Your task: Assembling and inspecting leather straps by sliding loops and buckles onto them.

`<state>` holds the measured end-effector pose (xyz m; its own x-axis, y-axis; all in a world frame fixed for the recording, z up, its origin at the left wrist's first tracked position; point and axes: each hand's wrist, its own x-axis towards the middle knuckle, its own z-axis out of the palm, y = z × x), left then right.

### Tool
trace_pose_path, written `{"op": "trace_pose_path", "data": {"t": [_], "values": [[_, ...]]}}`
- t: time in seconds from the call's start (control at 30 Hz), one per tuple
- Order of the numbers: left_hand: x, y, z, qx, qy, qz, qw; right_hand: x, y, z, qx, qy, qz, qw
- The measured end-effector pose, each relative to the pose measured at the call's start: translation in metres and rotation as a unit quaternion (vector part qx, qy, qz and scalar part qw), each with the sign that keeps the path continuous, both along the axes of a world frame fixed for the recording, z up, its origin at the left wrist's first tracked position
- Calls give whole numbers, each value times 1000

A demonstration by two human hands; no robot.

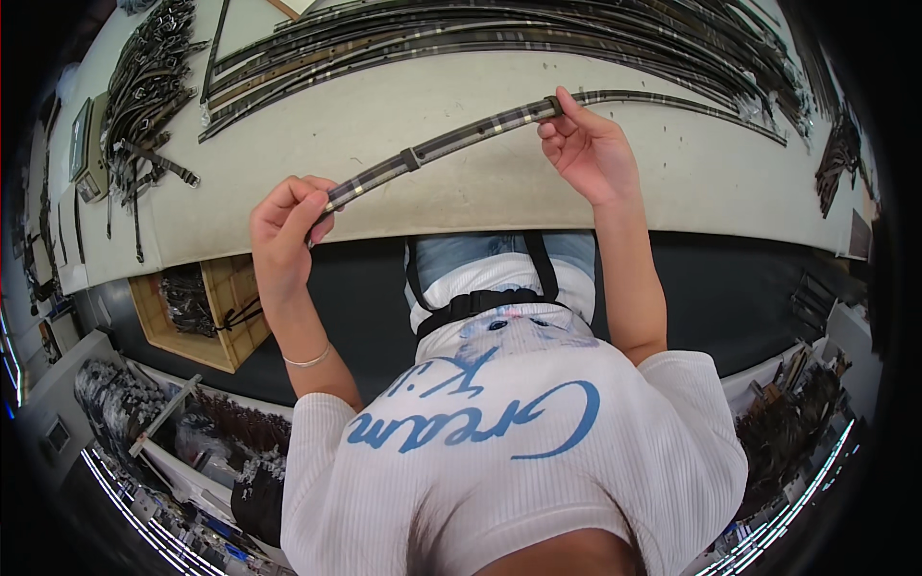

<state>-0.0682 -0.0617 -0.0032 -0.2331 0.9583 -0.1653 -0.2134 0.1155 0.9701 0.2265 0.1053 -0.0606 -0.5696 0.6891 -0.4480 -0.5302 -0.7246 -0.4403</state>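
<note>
Strap (480,129) pinched by left hand (283,226) and right hand (597,158)

Head view: the dark plaid strap slants over the counter (461,197), its left end close to the front edge and its middle farther back; how high it is held, I cannot tell. The left hand's thumb and bent fingers are clamped on that end, the thumb across its upper face. The right hand's thumb and forefinger are together on a section well along from there, at a dark band (555,106); its other fingers curl below, toward the front edge. Between the hands, clear of both, a loop (411,158) goes around the strap. Past the right hand a plaid length runs on toward the counter's right edge.

More straps (461,40) lie in rows along the back edge. A heap of buckled straps (149,91) fills the back left corner, just beside a boxy device (91,149) at the left edge.
</note>
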Motion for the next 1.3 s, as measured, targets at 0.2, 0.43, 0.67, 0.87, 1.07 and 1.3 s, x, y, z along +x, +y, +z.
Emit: {"op": "trace_pose_path", "data": {"t": [0.2,0.43,0.67,0.87,1.07,1.3], "values": [[3,5,-5,17,34,30,999,-2,-1,8,-42,158,8,986],[20,23,-8,74,-15,0,997,-10,1,31,39,138,-18,989],[6,24,-17,23,105,-14,994,-9,-2,14,27,121,28,992],[18,34,-20,6,225,-18,974,-19,-16,21,83,23,-5,996],[54,56,6,63,315,-134,937,-13,-15,15,84,46,17,995],[43,52,6,36,366,-99,925,14,7,15,-5,9,-102,995]]}}
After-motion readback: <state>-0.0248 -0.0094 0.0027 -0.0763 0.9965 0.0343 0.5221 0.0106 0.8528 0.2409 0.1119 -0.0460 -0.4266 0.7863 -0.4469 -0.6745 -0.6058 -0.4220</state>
